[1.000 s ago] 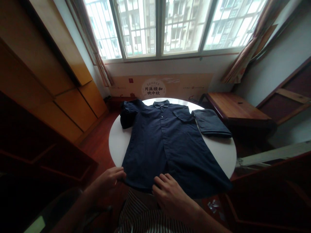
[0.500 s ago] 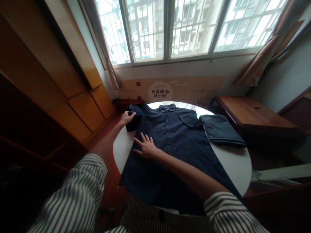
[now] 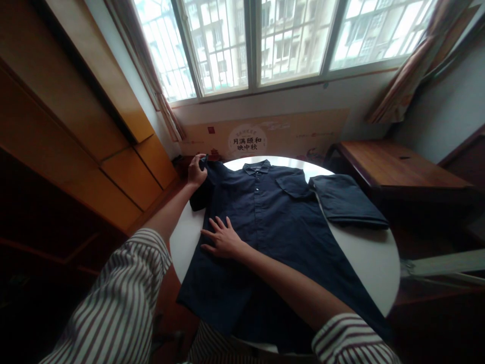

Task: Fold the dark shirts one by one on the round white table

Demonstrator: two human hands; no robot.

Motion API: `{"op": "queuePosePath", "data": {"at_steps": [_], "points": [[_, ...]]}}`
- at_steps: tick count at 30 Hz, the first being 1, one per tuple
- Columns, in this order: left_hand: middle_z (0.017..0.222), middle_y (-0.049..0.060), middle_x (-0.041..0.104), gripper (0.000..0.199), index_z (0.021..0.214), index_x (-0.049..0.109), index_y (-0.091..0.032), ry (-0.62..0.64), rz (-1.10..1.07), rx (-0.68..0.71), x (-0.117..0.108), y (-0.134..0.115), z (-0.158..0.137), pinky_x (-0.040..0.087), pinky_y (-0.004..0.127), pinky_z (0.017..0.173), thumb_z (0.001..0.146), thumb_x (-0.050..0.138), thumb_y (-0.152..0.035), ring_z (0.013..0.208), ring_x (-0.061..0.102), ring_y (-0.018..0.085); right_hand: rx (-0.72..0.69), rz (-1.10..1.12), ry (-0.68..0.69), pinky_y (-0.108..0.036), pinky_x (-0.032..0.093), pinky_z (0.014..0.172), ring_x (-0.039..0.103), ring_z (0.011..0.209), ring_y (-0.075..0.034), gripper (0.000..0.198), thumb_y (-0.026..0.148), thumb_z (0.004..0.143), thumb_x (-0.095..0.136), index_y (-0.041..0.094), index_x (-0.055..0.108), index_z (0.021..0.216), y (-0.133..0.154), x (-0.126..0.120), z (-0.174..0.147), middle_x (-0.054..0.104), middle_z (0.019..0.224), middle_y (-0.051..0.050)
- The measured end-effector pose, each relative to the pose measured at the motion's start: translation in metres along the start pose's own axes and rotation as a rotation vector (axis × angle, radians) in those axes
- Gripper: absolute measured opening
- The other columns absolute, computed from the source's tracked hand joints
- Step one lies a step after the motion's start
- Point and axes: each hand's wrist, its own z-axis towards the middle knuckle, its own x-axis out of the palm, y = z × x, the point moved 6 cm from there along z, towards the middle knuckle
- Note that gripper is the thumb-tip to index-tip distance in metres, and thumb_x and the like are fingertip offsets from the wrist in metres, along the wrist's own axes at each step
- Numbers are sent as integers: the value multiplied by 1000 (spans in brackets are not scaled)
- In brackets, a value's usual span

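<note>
Over the far left side of the round white table [image 3: 375,268], the left arm is stretching forward, and the left hand [image 3: 197,172] is pinching the end of a short sleeve [image 3: 215,169] between its fingers and holding it up a little. The right arm is reaching diagonally across the body, and the right hand [image 3: 223,241] is lying palm down, its fingers spread wide and grasping nothing, on the left part of the dark navy shirt [image 3: 295,237]. Both forearms are showing bare below striped cuffs [image 3: 149,247].

The shirt is spreading front up over most of the table, its collar [image 3: 257,168] pointing toward the window [image 3: 291,45] and its lower left corner hanging past the rim. Below the left hand, a black shape [image 3: 199,198] is sitting beside the sleeve, too dark to make out. A folded dark cloth [image 3: 346,199] is resting near the right edge, close to the other sleeve.

Beyond the table, a beige banner [image 3: 288,136] with dark lettering is running along the wall under the barred window. Wooden cabinets [image 3: 125,172] are standing at the left, and a brown wooden desk [image 3: 413,162] is standing at the right, below a gathered curtain [image 3: 407,81].
</note>
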Motion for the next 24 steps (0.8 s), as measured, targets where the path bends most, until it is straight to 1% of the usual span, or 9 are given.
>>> {"op": "queuePosePath", "data": {"at_steps": [2,5,8,10,11,14,17,21,24], "points": [[132,12,57,55,133,51,-17,77,70,186,6,-28,-8,43,32,107,81,51,1,125,54,23,1,-1,-4,-69,13,113,19,148,-40,66,66,96,33,28,41,150,0,1,0,27,161,-16],[133,13,53,58,139,45,-18,274,190,292,24,-64,-29,47,35,101,84,48,0,120,58,27,3,-11,-6,-69,14,113,21,147,-40,65,66,96,34,28,42,149,0,1,0,27,161,-16],[134,16,53,68,143,39,-18,515,271,223,48,-83,-55,48,37,98,79,57,-3,119,60,31,0,-15,-26,-69,16,112,23,146,-40,65,66,96,34,28,43,149,1,0,1,30,159,-16],[129,18,58,67,137,46,-15,657,305,132,62,-86,-71,48,38,97,74,64,-4,116,61,33,2,-17,-30,-69,16,112,23,146,-40,65,66,96,36,29,43,149,0,1,1,30,159,-16],[124,18,61,61,131,52,-15,699,315,99,68,-85,-76,49,40,97,73,66,-5,115,62,34,4,-18,-28,-69,16,112,23,146,-40,65,66,95,36,29,43,149,0,1,1,30,159,-16],[113,18,67,34,109,65,-15,728,302,65,78,-82,-84,50,42,94,75,67,-10,111,64,35,14,-17,-15,-69,16,112,22,146,-40,65,65,95,38,29,43,149,-1,2,2,29,160,-16],[108,15,71,19,98,70,-16,746,245,48,86,-76,-83,52,36,92,79,70,-19,107,67,31,16,-20,-4,-69,15,112,21,147,-40,62,63,96,39,30,44,148,0,2,2,28,161,-15],[89,7,75,31,95,73,-15,826,152,10,98,-69,-81,55,25,79,72,81,-34,84,72,22,15,-21,-3,-69,16,112,22,147,-40,62,62,96,40,29,43,148,1,-1,1,27,161,-14],[76,5,74,30,93,75,-14,846,113,-22,105,-68,-81,55,23,70,71,82,-33,69,71,19,12,-25,-1,-69,16,112,22,146,-40,62,63,96,40,30,43,148,1,-1,0,28,161,-14]]}}
